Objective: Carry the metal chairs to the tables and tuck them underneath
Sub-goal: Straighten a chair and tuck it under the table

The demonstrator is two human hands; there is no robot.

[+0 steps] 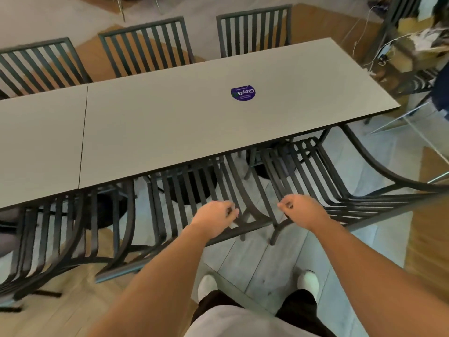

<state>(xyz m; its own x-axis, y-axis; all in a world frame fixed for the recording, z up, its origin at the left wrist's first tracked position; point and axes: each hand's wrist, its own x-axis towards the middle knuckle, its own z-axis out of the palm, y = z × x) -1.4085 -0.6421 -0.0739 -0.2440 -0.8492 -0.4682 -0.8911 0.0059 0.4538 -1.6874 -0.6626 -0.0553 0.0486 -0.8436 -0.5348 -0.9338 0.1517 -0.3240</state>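
Desk: grey desk (194, 122) running left to right, abutted at a seam by a second desk (41, 142) on the left.
Label: round purple sticker (243, 93) on the desk top toward the far right, upside down to the camera; large white letters read "ClayG", the smaller lines too fine to read.
Near chairs: three dark metal slatted chairs on the near side. The middle chair (194, 188) and the right chair (303, 171) have their seats partly under the desk edge; the left chair (60, 229) is cut off by the frame's left edge.
Far chairs: three matching chair backs (252, 30) stand along the far edge, seats hidden by the desk.
Left hand (215, 218): grip curled, over the middle chair's back at its right end; contact with the rail cannot be confirmed.
Right hand (302, 210): grip curled, over the right chair's back at its left end; contact likewise unclear.
Hidden: chair legs and desk bases mostly obscured beneath the top.
Far right: tangled cables and clutter (398, 52), blurred.
Floor: white shoes (308, 280) on grey tile.
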